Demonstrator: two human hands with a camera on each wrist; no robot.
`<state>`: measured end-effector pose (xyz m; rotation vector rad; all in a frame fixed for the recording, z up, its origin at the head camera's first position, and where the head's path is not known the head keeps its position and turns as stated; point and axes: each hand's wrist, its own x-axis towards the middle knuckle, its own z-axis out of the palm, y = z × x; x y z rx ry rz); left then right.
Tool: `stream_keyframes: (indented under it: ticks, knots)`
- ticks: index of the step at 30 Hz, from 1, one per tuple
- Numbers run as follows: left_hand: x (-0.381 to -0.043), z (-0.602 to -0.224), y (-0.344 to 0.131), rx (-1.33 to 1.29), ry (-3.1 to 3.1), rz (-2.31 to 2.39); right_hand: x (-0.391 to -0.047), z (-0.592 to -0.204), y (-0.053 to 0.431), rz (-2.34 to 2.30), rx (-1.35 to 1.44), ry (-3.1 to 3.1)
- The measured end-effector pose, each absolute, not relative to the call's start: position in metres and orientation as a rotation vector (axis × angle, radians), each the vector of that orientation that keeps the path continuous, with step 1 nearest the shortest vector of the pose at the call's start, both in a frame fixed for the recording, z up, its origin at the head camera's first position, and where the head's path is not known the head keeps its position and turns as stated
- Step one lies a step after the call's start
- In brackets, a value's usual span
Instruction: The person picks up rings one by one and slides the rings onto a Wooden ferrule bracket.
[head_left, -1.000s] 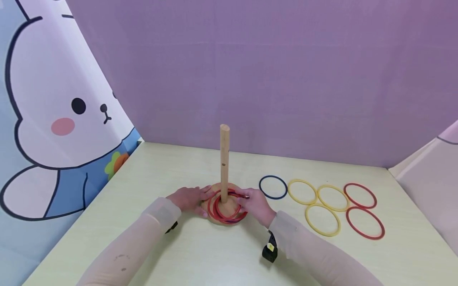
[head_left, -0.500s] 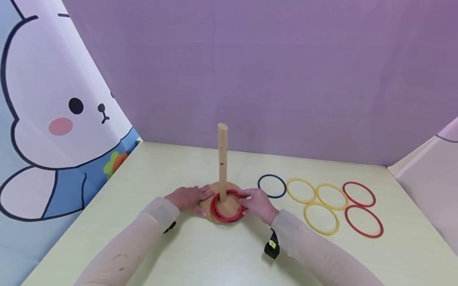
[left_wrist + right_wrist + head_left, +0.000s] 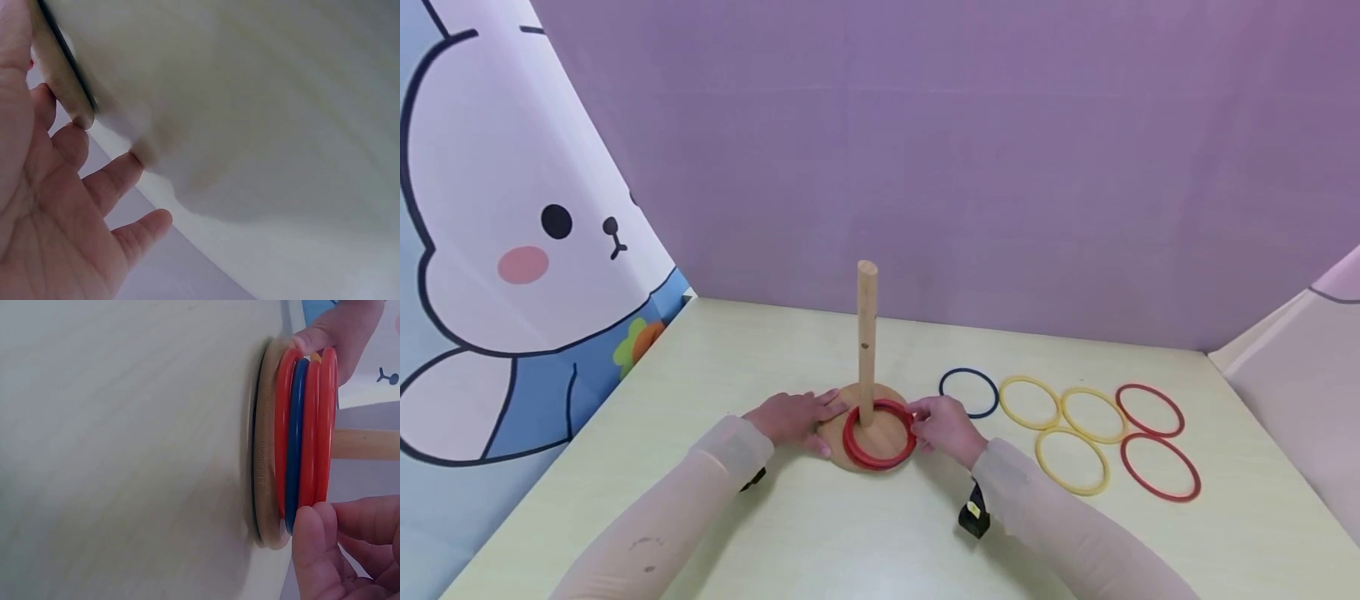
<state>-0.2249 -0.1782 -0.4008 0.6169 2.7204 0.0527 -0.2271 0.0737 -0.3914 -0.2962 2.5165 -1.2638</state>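
Observation:
A round wooden base (image 3: 835,433) with an upright wooden peg (image 3: 867,342) stands on the table. Around the peg's foot lies a stack of rings; from the side, the right wrist view shows red rings (image 3: 325,425) with a blue ring (image 3: 296,444) between them. My left hand (image 3: 790,418) rests against the base's left side with its fingers spread; in the left wrist view some fingertips (image 3: 72,137) touch its edge. At the stack's right edge, my right hand (image 3: 947,429) pinches the upper red rings between thumb and fingers.
To the right on the pale table (image 3: 820,550) lie a dark blue ring (image 3: 997,400), several yellow rings (image 3: 1037,450) and two red rings (image 3: 1182,417) (image 3: 1197,492). A purple cloth wall (image 3: 962,183) closes off the back. A cartoon-printed cloth (image 3: 482,192) hangs at the left.
The red rings round the peg were spread apart and now lie lined up in a neater stack. My right hand shifted slightly right along their edge; my left hand stayed at the base.

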Motion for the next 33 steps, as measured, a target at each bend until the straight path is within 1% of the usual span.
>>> stream_keyframes:
  ticks: [5,9,19,22,28,33]
  knots:
    - [-0.223,-0.399,-0.179,0.624,2.719,0.066,-0.229,-0.39,0.077,-1.267,-0.278,2.506]
    - [-0.224,-0.399,-0.179,0.621,2.728,0.072,-0.231,-0.389,0.093,-1.258,-0.314,2.543]
    - [-0.226,-0.401,-0.181,0.644,2.712,0.079,-0.233,-0.392,0.158,-1.044,-0.541,2.74]
    - [-0.226,-0.401,-0.182,0.634,2.705,0.084,-0.233,-0.392,0.176,-0.951,-0.555,2.798]
    - [-0.23,-0.401,-0.184,0.649,2.703,0.088,-0.233,-0.391,0.213,-0.849,-0.481,2.799]
    - [-0.231,-0.401,-0.183,0.653,2.704,0.111,-0.234,-0.388,0.243,-0.761,-0.522,2.828]
